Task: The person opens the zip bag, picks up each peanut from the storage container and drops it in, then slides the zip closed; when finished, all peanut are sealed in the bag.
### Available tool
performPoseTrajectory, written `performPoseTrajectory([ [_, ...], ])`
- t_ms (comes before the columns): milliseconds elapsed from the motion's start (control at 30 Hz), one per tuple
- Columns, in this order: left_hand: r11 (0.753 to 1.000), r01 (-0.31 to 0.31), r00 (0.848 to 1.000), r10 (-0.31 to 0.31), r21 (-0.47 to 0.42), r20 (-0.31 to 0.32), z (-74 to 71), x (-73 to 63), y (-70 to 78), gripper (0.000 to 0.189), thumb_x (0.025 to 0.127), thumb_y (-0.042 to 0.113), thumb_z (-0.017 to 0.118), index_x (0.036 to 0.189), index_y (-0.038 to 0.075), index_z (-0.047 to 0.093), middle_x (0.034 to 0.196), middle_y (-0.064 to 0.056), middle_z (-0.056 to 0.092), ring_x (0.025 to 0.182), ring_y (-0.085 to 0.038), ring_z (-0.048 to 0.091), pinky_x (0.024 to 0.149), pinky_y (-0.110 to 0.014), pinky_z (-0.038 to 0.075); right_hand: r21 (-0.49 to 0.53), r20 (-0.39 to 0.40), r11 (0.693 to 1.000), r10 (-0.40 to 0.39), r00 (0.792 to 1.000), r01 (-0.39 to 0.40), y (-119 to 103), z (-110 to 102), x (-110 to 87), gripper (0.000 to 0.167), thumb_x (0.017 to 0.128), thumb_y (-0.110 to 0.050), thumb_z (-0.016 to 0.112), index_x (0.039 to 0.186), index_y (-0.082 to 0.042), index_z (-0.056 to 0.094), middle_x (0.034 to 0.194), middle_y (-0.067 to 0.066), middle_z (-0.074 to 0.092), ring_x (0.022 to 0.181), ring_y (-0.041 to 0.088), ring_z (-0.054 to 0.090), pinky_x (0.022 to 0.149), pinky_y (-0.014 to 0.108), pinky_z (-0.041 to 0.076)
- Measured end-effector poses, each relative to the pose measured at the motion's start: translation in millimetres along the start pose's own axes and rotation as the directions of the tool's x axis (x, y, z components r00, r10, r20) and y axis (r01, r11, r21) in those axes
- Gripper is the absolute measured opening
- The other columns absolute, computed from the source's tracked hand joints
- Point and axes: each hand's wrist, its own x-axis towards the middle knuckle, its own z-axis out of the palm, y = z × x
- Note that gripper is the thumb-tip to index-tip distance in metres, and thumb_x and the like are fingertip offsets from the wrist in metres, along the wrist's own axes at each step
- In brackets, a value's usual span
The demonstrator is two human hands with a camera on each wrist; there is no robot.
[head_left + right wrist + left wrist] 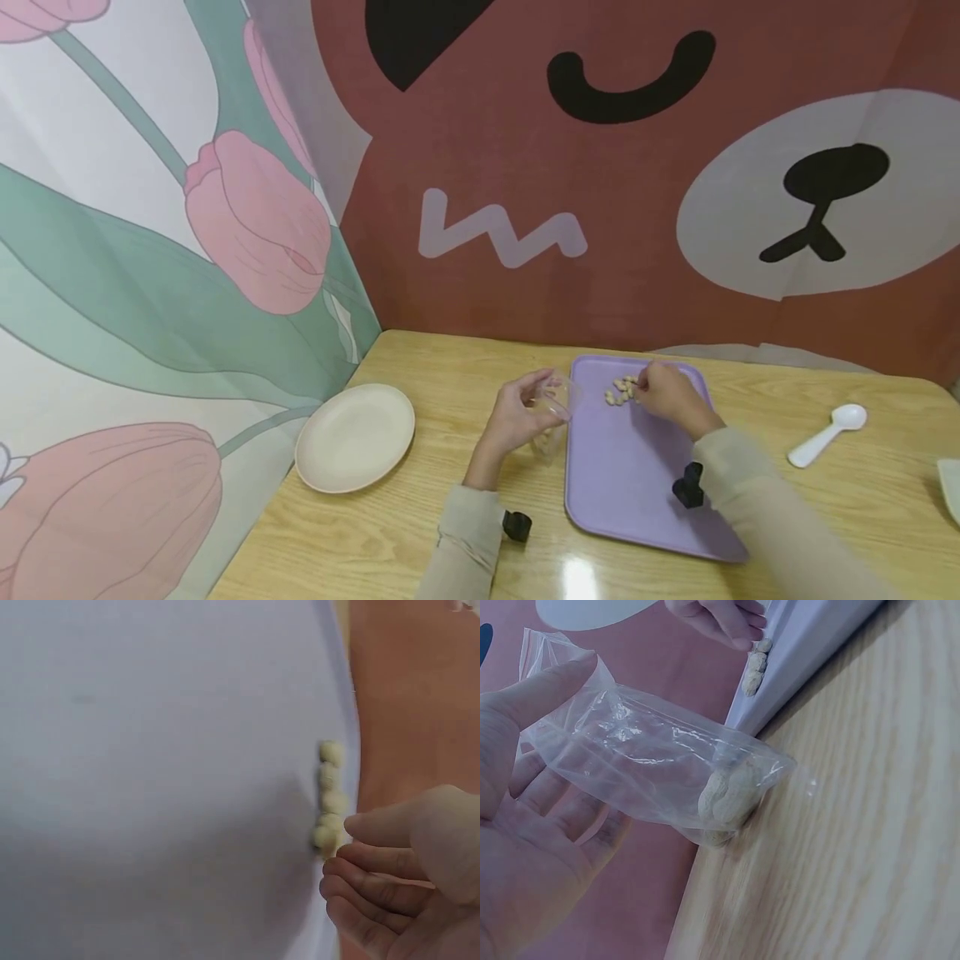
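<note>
A clear zip bag (660, 750) is held at its mouth by my left hand (520, 411), with the thumb on one side and the fingers on the other. Several peanuts (735, 795) in their shells lie at the bottom of the bag. On the purple tray (622, 475), near its far edge, is a small group of peanuts (621, 390). The fingertips of my right hand (667, 396) are right at this group. In the right wrist view the thumb and fingers are bent beside the peanuts (330, 799); whether they pinch one is unclear.
A round cream plate (356, 437) stands at the left of the wooden table (450, 367). To the right of the tray lies a white spoon (828, 435). Part of a white dish (950, 483) shows at the right edge. Printed cloth (480, 125) hangs behind the table.
</note>
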Motion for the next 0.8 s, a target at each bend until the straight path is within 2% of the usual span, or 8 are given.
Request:
performPoseTrajectory([
  [133,1.0,0.001,1.0,-0.001,0.004,-0.003,0.8,1.3,-0.3,0.068,0.077,0.005,0.083,0.139,0.0,0.055,0.122,-0.008,0.069,0.112,-0.021,0.062,0.09,-0.037,0.048,0.022,-0.021,0.999,0.034,0.999,-0.034,2,7,-0.9,0.017,0.082,-0.002,0.062,0.065,-0.004,0.061,0.057,-0.002,0.048,0.053,0.015,0.041,0.051,0.031,0.035],
  [267,1.0,-0.017,1.0,0.017,-0.003,-0.007,1.8,3.1,-0.9,0.068,0.077,0.0,0.08,0.139,-0.003,0.053,0.122,-0.016,0.068,0.113,-0.028,0.062,0.089,-0.039,0.049,0.022,-0.04,0.998,0.055,0.998,-0.054,1,9,-1.3,0.022,0.078,0.001,0.061,0.061,-0.008,0.052,0.056,-0.004,0.039,0.053,0.015,0.035,0.05,0.03,0.029],
  [433,0.999,-0.026,1.0,0.026,-0.028,-0.001,0.7,3.4,-0.4,0.068,0.077,-0.003,0.079,0.14,-0.004,0.052,0.122,-0.018,0.067,0.114,-0.033,0.062,0.089,-0.048,0.048,0.008,-0.057,0.997,0.076,0.995,-0.076,0,9,-2.1,0.018,0.076,0.002,0.064,0.063,-0.006,0.056,0.059,-0.002,0.045,0.056,0.017,0.038,0.051,0.031,0.03],
  [567,1.0,-0.015,1.0,0.015,-0.017,0.0,-0.4,2.9,-1.0,0.068,0.077,0.0,0.08,0.14,-0.001,0.054,0.122,-0.015,0.068,0.112,-0.026,0.063,0.088,-0.039,0.049,0.012,-0.054,0.997,0.071,0.996,-0.07,1,10,-1.6,0.017,0.077,0.002,0.064,0.063,-0.006,0.058,0.058,-0.001,0.045,0.056,0.017,0.039,0.051,0.031,0.031],
  [633,1.0,-0.009,1.0,0.009,-0.011,-0.001,-0.7,2.1,-1.3,0.068,0.077,0.002,0.081,0.14,0.0,0.054,0.122,-0.014,0.068,0.112,-0.021,0.063,0.087,-0.035,0.048,0.011,-0.052,0.998,0.068,0.996,-0.068,2,12,-1.1,0.012,0.078,0.002,0.064,0.067,-0.002,0.063,0.06,0.0,0.051,0.057,0.018,0.041,0.052,0.031,0.033],
  [733,1.0,-0.005,1.0,0.005,-0.013,-0.001,-0.8,0.5,-1.7,0.068,0.077,0.005,0.081,0.14,0.001,0.054,0.121,-0.013,0.069,0.111,-0.017,0.063,0.087,-0.033,0.048,0.013,-0.051,0.998,0.067,0.996,-0.066,4,13,-0.8,0.006,0.08,0.001,0.065,0.075,0.002,0.069,0.067,0.004,0.059,0.06,0.019,0.045,0.053,0.032,0.036],
  [800,1.0,0.003,1.0,-0.003,-0.015,-0.001,-0.9,-0.1,-2.0,0.068,0.077,0.005,0.081,0.14,0.001,0.054,0.121,-0.012,0.069,0.111,-0.016,0.062,0.088,-0.032,0.048,0.011,-0.055,0.998,0.059,0.997,-0.058,4,13,-0.4,0.008,0.08,0.001,0.064,0.073,0.001,0.068,0.066,0.003,0.058,0.059,0.018,0.045,0.053,0.032,0.036],
])
